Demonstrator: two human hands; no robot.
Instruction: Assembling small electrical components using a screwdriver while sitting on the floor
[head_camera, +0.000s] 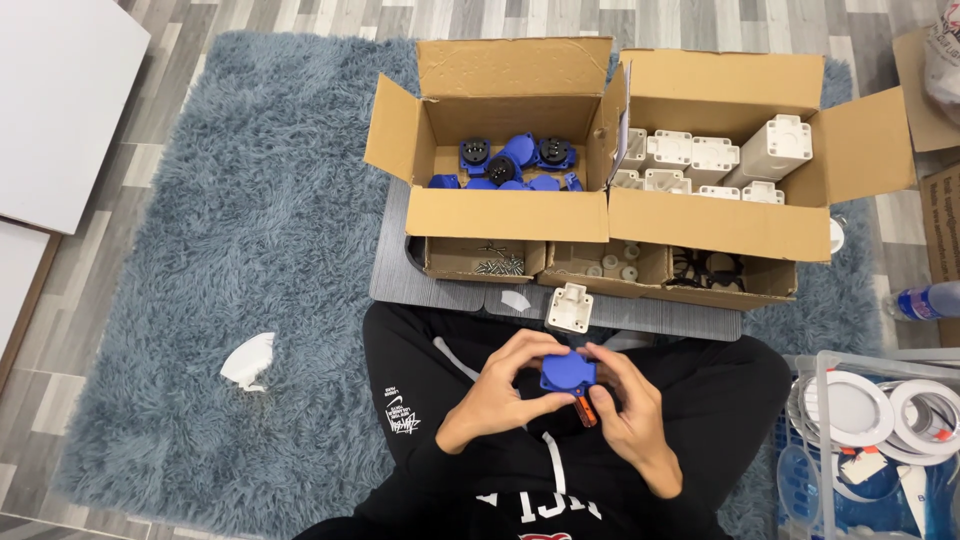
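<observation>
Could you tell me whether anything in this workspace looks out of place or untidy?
Two things stand out. A torn white scrap lies loose on the blue rug, away from the boxes. One white housing sits alone on the grey mat, outside the right cardboard box holding the others.

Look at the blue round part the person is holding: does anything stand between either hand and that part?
Nothing visible does. The left hand and right hand both grip the blue round part directly, fingers wrapped on its edges. An orange piece sits just under it, against the right hand's fingers.
</observation>
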